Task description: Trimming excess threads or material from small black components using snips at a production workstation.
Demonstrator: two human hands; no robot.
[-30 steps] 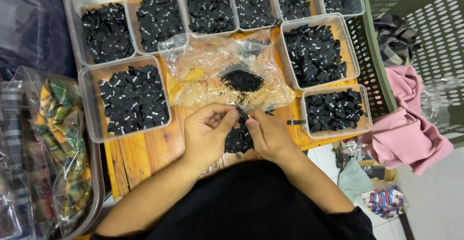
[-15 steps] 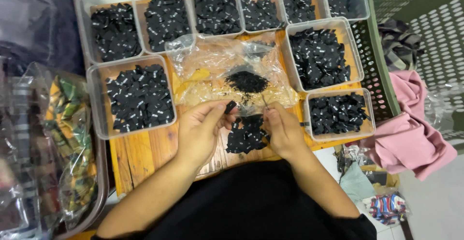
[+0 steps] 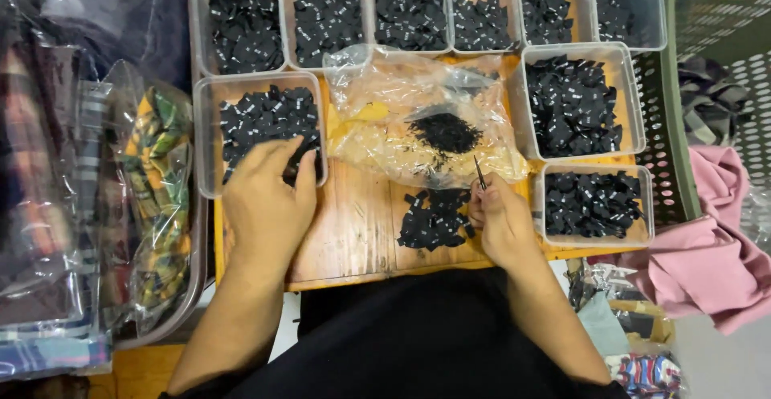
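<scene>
Loose heap of small black fabric labels (image 3: 434,219) on the bare wooden board (image 3: 345,230), just left of the right hand (image 3: 502,224) and touching its knuckles. The right hand is closed around thin metal snips (image 3: 479,172), whose long axis runs up and slightly left toward the crumpled clear bag (image 3: 418,118) holding dark trimmings (the blades look shut, though they are too small to be sure). The left hand (image 3: 267,194) lies well apart from the heap, palm down, fingers loosely spread over the clear plastic tub (image 3: 210,138) of black labels; whether it pinches a label cannot be told. More label-filled tubs ring the board; pink cloth (image 3: 707,262) lies at right.
</scene>
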